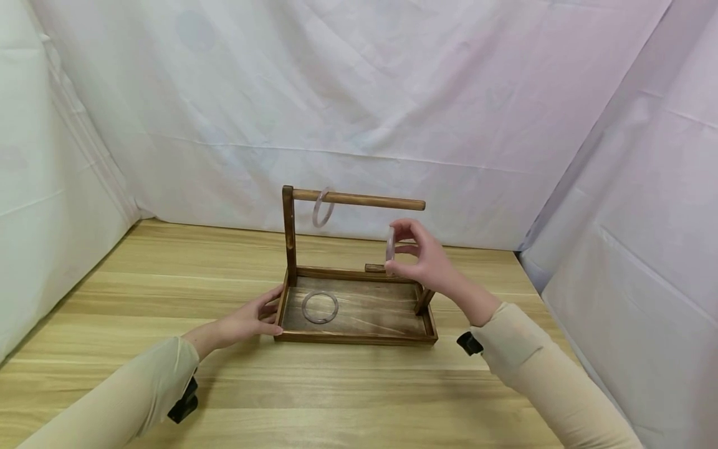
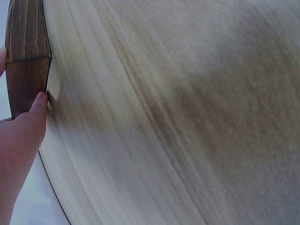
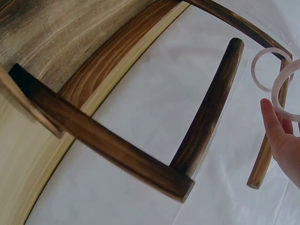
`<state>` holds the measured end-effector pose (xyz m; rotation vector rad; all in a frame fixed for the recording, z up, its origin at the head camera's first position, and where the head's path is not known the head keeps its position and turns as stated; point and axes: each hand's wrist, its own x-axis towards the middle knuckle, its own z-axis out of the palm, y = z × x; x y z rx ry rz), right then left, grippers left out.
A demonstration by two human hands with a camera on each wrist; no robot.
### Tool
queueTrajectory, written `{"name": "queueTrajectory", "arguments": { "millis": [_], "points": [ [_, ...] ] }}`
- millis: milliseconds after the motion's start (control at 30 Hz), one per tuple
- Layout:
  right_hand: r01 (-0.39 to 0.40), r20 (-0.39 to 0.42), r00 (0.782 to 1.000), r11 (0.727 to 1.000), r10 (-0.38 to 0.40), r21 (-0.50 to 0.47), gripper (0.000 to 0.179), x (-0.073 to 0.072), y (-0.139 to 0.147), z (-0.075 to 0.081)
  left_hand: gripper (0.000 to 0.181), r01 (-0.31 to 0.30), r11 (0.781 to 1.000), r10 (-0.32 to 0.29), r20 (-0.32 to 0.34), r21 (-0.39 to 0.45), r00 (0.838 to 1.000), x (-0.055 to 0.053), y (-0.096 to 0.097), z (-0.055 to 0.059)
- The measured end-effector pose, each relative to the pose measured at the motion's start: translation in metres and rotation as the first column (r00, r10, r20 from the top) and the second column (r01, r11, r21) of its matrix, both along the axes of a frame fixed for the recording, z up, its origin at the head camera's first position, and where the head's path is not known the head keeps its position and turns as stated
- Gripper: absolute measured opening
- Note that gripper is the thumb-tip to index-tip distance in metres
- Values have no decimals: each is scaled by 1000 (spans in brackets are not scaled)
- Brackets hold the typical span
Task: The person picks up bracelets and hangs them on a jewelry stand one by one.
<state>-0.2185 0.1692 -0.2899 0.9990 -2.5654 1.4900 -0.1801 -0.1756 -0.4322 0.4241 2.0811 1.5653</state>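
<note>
My right hand [image 1: 423, 259] pinches a pale, translucent bangle [image 1: 390, 244] between thumb and fingers. It holds the bangle upright, just below and left of the free tip of the upper wooden bar [image 1: 370, 200]. A second bangle [image 1: 316, 218] hangs on that bar near its left post. Inside the tray of the brown wooden bangle stand [image 1: 359, 339], a third bangle [image 1: 304, 307] lies flat at the left. My left hand [image 1: 249, 321] grips the tray's left end, thumb at the front corner. The left wrist view shows a fingertip pressed against the dark wood [image 2: 28, 79].
A shorter, lower bar [image 1: 374, 268] projects leftward from the right post [image 1: 424, 302], partly hidden behind my right hand. The stand rests on a light wood-grain table [image 1: 224, 380]. White cloth [image 1: 392, 93] encloses the back and both sides.
</note>
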Motion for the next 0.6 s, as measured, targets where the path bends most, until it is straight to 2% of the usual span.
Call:
{"name": "queueTrajectory", "arguments": {
  "millis": [267, 600],
  "points": [
    [56, -27, 998, 998, -56, -17, 57, -7, 12, -2, 99, 2, 1000, -1, 3, -8, 1000, 0, -1, 1],
    [122, 36, 992, 992, -120, -43, 60, -16, 30, -1, 100, 0, 1000, 0, 5, -5, 1000, -1, -1, 1]
  ]
}}
